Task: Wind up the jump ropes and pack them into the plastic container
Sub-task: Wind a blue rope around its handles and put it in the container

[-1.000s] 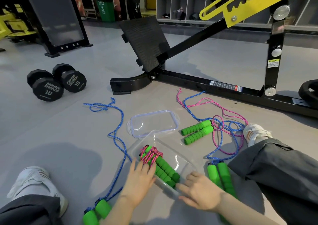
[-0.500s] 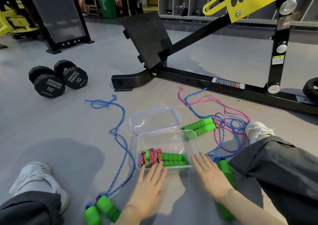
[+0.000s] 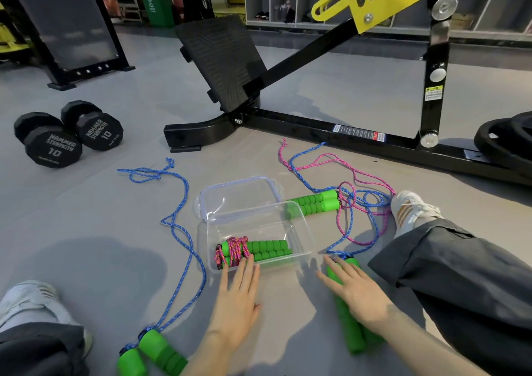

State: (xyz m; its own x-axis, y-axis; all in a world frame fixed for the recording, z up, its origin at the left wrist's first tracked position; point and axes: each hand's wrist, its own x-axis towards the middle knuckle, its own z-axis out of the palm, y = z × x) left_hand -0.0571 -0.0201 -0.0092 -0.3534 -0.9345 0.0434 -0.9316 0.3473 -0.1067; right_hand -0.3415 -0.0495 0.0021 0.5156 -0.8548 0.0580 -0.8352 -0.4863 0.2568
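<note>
A clear plastic container (image 3: pixel 302 226) stands on the grey floor. Inside it lies a wound jump rope (image 3: pixel 253 250) with green handles and pink cord wrapped round them. My left hand (image 3: pixel 237 295) lies flat and open, fingertips at the container's near wall. My right hand (image 3: pixel 355 288) is open, resting over the green handles (image 3: pixel 349 329) of a blue rope. A loose blue rope (image 3: pixel 180 231) runs on the left to handles (image 3: pixel 152 355). A pink rope's green handles (image 3: pixel 315 203) lie behind the container, its cord (image 3: pixel 365 180) tangled with blue cord.
The clear lid (image 3: pixel 239 197) lies just behind the container. Two black dumbbells (image 3: pixel 69 135) sit at the left. A black and yellow gym machine frame (image 3: pixel 316 128) crosses the back. My legs and white shoes (image 3: pixel 411 211) flank the work area on both sides.
The container went from tilted up towards me to flat on the floor. Both hands drew back from it; my right hand moved right onto the green handles.
</note>
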